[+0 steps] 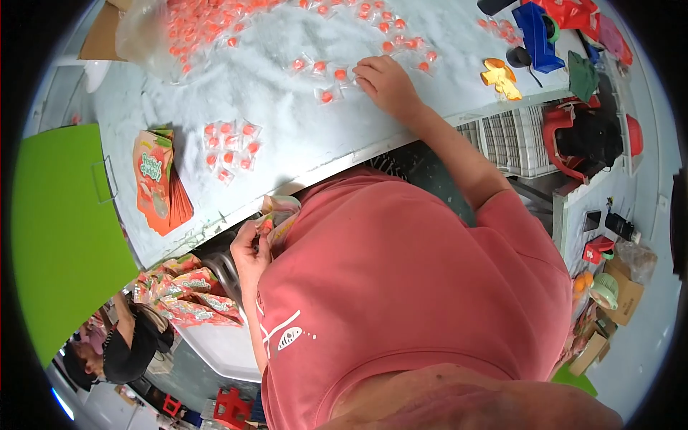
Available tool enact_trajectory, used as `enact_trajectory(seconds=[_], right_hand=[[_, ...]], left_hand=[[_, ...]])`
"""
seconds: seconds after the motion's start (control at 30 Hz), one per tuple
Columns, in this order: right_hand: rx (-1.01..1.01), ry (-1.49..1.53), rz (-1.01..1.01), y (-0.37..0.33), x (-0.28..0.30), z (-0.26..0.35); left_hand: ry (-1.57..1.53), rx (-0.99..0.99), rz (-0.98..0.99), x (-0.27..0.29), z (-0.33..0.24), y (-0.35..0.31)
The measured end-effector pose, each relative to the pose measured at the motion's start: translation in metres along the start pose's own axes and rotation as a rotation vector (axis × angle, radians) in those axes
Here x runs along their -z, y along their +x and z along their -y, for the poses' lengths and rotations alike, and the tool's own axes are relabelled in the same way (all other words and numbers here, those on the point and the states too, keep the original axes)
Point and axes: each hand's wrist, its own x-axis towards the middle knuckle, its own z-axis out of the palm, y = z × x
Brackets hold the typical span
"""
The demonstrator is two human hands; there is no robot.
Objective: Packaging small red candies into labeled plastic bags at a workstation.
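My right hand (pixel 389 87) reaches over the white table (pixel 279 115), fingers slightly apart, with the tips beside a clear-wrapped red-orange candy (pixel 340 74). More such candies lie close by, among them one nearer me (pixel 327 96). Down at the table's front edge, my left hand (pixel 251 251) is closed on a printed candy pouch (pixel 282 211), which rests against my shirt. Something orange shows at its fingertips; I cannot make out whether it is a candy or print. A small group of wrapped candies (pixel 229 149) sits on the table, right of a stack of flat pouches (pixel 154 183).
A big heap of candies (pixel 208 29) spills from a clear bag at the far left. Filled pouches (pixel 190 294) lie in a white bin (pixel 222 351) below the edge. At right are a blue holder (pixel 534 36), a yellow wrapper (pixel 502 79) and white crates (pixel 512 143).
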Motion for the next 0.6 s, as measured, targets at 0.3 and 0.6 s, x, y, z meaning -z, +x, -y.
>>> enact_trajectory(seconds=[0.3, 0.6], right_hand=[[-0.078, 0.123, -0.122, -0.010, -0.001, 0.003], [-0.067, 0.265, 0.030, -0.009, -0.031, 0.024]], left_hand=[[0.008, -0.012, -0.004, -0.002, 0.001, 0.000], [0.042, -0.042, -0.019, -0.002, -0.003, -0.002]])
